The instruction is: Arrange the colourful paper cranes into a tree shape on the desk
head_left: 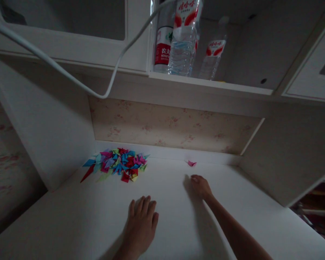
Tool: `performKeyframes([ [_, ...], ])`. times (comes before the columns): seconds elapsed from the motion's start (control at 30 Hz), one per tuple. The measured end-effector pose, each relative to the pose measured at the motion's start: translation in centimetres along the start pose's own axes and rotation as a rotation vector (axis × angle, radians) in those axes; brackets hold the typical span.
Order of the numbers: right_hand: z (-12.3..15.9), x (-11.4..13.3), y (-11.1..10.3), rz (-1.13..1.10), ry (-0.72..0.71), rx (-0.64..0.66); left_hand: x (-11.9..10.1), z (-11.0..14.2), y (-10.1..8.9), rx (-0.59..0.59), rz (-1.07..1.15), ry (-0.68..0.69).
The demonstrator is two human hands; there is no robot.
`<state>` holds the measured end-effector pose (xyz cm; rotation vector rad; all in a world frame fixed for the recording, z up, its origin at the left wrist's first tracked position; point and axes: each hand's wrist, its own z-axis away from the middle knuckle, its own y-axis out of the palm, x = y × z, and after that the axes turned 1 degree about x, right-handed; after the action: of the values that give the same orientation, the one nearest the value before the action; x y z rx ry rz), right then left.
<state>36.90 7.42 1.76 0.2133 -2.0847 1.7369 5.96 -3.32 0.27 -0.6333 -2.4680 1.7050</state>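
Note:
My left hand (141,225) lies palm down on the white desktop (168,202), fingers stretched out and a little apart, with nothing in it. Farther right and forward, my right hand (200,186) is over the desktop with its fingers curled together; nothing shows at the fingertips, and the palm is hidden. Just beyond them sits a small pink folded paper piece (191,163), apart from the hand. At the back left, a heap of colourful folded paper pieces (119,162) in red, blue, green, purple and yellow lies against the wall strip.
White panels (260,155) close off both sides of the desk. Above hangs a cabinet shelf (213,85) holding a red-labelled bottle (162,50) and clear plastic bottles (182,54). A white cable (108,86) droops across the upper left.

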Motion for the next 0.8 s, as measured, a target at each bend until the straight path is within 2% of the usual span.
performKeyframes([
  [0.13,-4.4,-1.8,0.4,0.161,0.015,0.052,1.1,-0.2,1.7,-0.045,-0.042,0.062],
  [0.33,-8.2,-1.9,2.4,0.278,0.040,0.077,2.8,-0.4,4.7,-0.139,-0.127,0.177],
  [0.47,-9.6,-1.5,3.0,0.306,0.017,0.079,2.4,-0.5,6.0,-0.185,-0.159,0.082],
  [0.53,-10.0,-1.1,3.4,0.315,0.003,0.079,2.3,-0.5,6.2,-0.205,-0.167,0.065],
  [0.67,-10.4,0.1,4.3,0.325,0.024,0.062,2.7,-0.5,5.6,-0.212,-0.163,0.179],
  [0.8,-10.7,1.3,4.9,0.330,0.073,0.047,3.1,-0.6,4.9,-0.140,-0.113,0.124],
])
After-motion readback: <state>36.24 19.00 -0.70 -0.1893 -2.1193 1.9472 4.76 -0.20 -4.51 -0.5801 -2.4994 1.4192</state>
